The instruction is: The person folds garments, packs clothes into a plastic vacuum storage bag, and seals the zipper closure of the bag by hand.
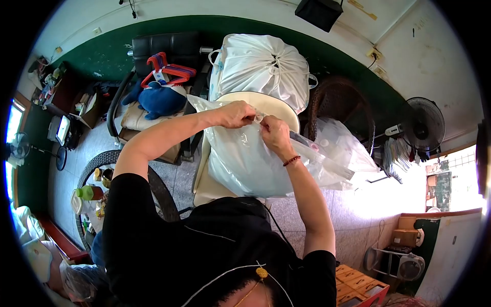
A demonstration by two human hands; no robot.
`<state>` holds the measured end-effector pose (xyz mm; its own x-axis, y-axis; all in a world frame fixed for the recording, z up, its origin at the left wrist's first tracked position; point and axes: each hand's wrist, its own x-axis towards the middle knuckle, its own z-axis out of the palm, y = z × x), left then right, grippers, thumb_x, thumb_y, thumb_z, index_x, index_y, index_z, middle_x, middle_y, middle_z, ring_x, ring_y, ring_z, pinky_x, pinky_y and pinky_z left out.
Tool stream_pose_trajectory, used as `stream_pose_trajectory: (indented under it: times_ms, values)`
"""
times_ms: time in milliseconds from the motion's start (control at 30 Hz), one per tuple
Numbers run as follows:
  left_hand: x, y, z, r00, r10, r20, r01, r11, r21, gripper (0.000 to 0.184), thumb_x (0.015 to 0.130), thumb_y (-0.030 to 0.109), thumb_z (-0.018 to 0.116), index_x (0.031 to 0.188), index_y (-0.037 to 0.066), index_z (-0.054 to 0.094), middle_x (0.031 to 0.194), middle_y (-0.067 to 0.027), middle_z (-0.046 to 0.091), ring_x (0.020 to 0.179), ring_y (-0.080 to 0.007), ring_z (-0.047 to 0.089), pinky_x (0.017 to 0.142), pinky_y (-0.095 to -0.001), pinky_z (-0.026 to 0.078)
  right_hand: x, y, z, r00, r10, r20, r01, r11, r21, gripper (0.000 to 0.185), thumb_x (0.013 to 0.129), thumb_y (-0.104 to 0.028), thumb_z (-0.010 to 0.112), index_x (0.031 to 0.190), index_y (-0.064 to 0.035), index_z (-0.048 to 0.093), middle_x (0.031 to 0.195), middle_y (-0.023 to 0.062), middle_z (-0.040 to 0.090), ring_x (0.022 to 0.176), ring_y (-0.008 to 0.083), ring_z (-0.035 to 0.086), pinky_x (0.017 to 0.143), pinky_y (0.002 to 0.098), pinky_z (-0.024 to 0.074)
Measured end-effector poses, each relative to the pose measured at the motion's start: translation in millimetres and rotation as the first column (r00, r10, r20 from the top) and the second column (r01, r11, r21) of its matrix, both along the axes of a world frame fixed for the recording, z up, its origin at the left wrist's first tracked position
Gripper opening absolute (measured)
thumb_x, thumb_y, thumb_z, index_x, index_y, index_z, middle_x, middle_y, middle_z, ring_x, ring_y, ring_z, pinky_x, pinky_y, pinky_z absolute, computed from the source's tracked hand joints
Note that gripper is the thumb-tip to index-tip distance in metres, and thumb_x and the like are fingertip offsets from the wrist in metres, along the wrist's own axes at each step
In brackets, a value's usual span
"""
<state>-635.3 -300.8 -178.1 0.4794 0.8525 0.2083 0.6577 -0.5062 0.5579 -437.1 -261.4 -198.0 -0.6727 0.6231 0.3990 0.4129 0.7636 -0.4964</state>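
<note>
A large translucent white plastic bag [245,163] lies on a cream chair [204,190] in front of me, with pale contents showing dimly through it. My left hand [238,114] pinches the bag's upper edge, its fingers closed on the plastic. Close beside it on the right, my right hand [276,134] is closed on the same gathered part of the bag, a red bead bracelet at its wrist. Only a small gap separates the two sets of fingertips.
Behind the chair stands a big white drawstring bag [261,66]. Red hangers [169,71] and a blue plush toy [161,100] rest on a seat at left. At right are a wicker chair [340,97], another clear bag [340,146] and a black fan [423,123].
</note>
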Motion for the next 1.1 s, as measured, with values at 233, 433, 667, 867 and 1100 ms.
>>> stream_pose_trajectory:
  times_ms: [233,433,667,867,1100]
  values:
    - [-24,1,6,0.999,-0.006,-0.038,-0.003,0.974,-0.228,0.010,0.074,0.008,0.063,0.081,0.000,0.063,0.074,-0.0137,0.062,0.068,-0.0276,0.058,0.063,-0.0366,0.044,6,-1,9,0.998,-0.019,0.053,0.026,0.989,-0.143,0.019,0.072,-0.014,0.059,0.083,0.0002,0.063,0.077,0.0158,0.063,0.069,0.0292,0.062,0.065,0.0383,0.0478]
    - [-27,-3,5,0.997,-0.011,0.078,0.028,0.974,-0.225,0.010,0.073,0.006,0.057,0.080,0.000,0.058,0.072,-0.0143,0.056,0.064,-0.0236,0.051,0.062,-0.0323,0.042,-4,-1,1,0.999,0.027,-0.041,-0.027,0.999,-0.019,0.021,0.071,-0.013,0.057,0.086,0.0003,0.063,0.078,0.0170,0.063,0.072,0.0327,0.062,0.066,0.0383,0.0479]
    - [-24,-4,3,0.999,0.035,0.041,-0.026,0.980,-0.200,0.012,0.070,0.007,0.062,0.080,0.000,0.062,0.069,-0.0136,0.060,0.063,-0.0267,0.057,0.061,-0.0357,0.044,-9,2,0,0.997,0.059,0.049,-0.056,0.996,-0.069,0.016,0.069,-0.008,0.058,0.082,0.0017,0.062,0.076,0.0177,0.062,0.070,0.0334,0.061,0.063,0.0383,0.0477]
    - [-40,-9,16,0.996,-0.079,0.028,0.082,0.987,-0.135,0.011,0.075,0.008,0.059,0.082,0.000,0.058,0.077,-0.0140,0.058,0.072,-0.0279,0.056,0.066,-0.0350,0.044,-4,-2,8,0.999,0.049,-0.020,-0.051,0.991,-0.123,0.019,0.071,-0.013,0.060,0.084,0.0012,0.063,0.077,0.0167,0.062,0.069,0.0309,0.061,0.064,0.0379,0.0478]
    - [-50,-14,18,0.998,-0.009,-0.067,-0.004,0.981,-0.195,0.016,0.075,0.013,0.062,0.085,0.000,0.061,0.083,-0.0138,0.060,0.079,-0.0287,0.058,0.071,-0.0370,0.044,-28,-14,12,0.999,0.039,0.034,-0.038,0.999,-0.022,0.023,0.075,-0.017,0.062,0.093,-0.0021,0.064,0.085,0.0161,0.063,0.075,0.0313,0.061,0.068,0.0380,0.0472]
